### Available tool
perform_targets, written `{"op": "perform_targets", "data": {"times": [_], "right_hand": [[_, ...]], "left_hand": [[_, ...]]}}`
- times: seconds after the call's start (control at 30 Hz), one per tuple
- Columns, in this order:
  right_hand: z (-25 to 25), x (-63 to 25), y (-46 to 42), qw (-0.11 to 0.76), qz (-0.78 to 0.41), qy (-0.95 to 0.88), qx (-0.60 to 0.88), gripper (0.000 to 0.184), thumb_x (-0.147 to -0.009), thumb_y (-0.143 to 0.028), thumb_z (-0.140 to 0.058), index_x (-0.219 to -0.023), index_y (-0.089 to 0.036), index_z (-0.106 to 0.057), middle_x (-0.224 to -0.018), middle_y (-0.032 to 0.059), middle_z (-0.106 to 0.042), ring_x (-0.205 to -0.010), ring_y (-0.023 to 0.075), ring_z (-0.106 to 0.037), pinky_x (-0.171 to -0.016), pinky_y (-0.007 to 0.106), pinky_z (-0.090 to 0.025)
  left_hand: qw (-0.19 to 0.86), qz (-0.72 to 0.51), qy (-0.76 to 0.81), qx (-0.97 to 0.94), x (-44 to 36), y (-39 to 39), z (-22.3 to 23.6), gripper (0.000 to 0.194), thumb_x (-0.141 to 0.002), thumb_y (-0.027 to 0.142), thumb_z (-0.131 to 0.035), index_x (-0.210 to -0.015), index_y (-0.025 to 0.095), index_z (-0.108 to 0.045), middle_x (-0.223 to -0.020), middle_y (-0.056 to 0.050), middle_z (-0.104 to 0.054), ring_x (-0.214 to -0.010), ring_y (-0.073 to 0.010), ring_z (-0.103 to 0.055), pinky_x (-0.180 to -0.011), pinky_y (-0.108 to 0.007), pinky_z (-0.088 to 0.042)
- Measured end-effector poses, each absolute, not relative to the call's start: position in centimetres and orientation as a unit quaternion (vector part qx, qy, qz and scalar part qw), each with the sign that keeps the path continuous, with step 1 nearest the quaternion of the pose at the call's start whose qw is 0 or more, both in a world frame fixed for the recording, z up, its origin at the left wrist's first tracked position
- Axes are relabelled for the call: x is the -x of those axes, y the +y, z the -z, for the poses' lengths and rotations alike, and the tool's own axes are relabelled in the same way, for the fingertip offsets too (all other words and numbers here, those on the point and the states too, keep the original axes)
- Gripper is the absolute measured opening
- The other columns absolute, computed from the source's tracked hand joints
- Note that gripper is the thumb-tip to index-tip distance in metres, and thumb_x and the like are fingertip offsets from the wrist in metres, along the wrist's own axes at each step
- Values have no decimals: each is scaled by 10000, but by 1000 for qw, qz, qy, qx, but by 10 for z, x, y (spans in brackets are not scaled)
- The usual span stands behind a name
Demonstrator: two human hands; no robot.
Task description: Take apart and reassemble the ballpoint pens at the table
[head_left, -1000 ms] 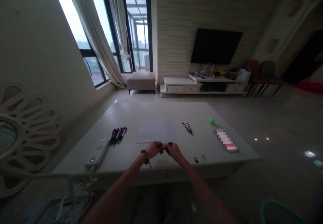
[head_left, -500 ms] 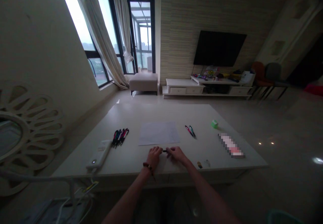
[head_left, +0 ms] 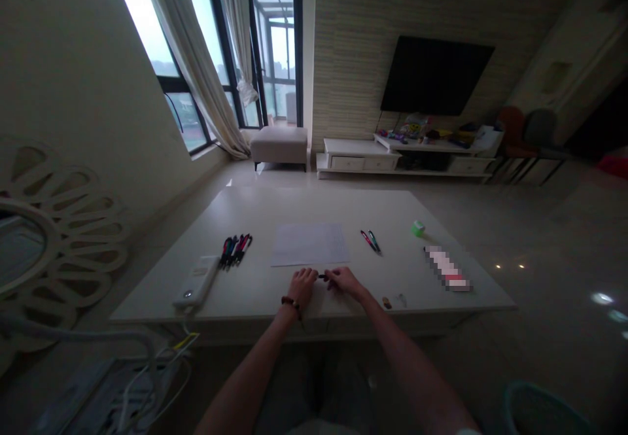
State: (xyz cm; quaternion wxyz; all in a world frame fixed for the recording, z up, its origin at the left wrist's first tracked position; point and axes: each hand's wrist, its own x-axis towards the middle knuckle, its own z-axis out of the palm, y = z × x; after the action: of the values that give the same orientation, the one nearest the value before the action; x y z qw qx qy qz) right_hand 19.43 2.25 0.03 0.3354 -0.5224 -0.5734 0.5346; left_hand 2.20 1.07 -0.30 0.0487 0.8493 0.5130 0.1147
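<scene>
Just in front of a white sheet of paper (head_left: pixel 310 244), my two hands meet over the white table (head_left: pixel 235 209). Between them shows a short dark pen-like piece (head_left: pixel 321 276); most of it is covered by fingers. My left hand (head_left: pixel 303 286), with a beaded bracelet at the wrist, is closed around its left end. The fingertips of my right hand (head_left: pixel 343 280) pinch its right end. Two pens (head_left: pixel 371 241), one red and one teal, lie right of the paper. Several dark pens (head_left: pixel 236 250) lie in a row on the left.
A white power strip (head_left: pixel 197 283) with a cable sits at the table's left front. A green cube-like item (head_left: pixel 418 228) and a pixelated long item (head_left: pixel 447 269) lie on the right. Small brownish bits (head_left: pixel 387 302) are near the front edge.
The whole view has tilted down slightly, so the room sits higher in the picture. Both hands keep their hold on the dark piece, with little visible movement.
</scene>
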Motion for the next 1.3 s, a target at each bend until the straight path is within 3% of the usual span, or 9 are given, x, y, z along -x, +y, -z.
{"op": "perform_targets", "data": {"times": [0.7, 0.83, 0.97, 1.3], "right_hand": [[1, -191, 21, 376, -551, -525, 529, 376, -641, -444, -677, -829, -138, -564, -675, 29, -663, -407, 82, -534, -376, 170, -361], [3, -189, 21, 375, -539, -537, 529, 378, -681, -500, -607, -719, -125, -570, -619, 41, -646, -360, 74, -482, -349, 183, -334], [0, -198, 21, 437, -480, -551, 524, 355, -575, -414, -701, -746, -126, -583, -660, 31, -636, -448, 96, -535, -370, 184, -359], [-6, -216, 17, 485, -457, -528, 526, 332, -614, -434, -670, -734, -129, -620, -552, 4, -582, -423, 91, -498, -356, 187, -340]], "left_hand": [[48, -120, 522, -843, -20, 10, 6, 207, -835, 94, -380, -966, 188, -510, -985, -46, -558, -925, -182, -465, -806, -323, -349], [48, -129, 521, -842, -19, 10, 7, 219, -827, 80, -384, -966, 190, -512, -981, -45, -562, -932, -182, -467, -810, -325, -356], [64, -175, 537, -823, -14, 9, 8, 235, -815, 66, -390, -968, 190, -518, -969, -42, -576, -929, -183, -477, -812, -326, -371], [148, -300, 500, -799, -4, 10, 17, 461, -749, -24, -333, -1111, 219, -484, -1018, -37, -566, -954, -143, -500, -839, -301, -413]]}}
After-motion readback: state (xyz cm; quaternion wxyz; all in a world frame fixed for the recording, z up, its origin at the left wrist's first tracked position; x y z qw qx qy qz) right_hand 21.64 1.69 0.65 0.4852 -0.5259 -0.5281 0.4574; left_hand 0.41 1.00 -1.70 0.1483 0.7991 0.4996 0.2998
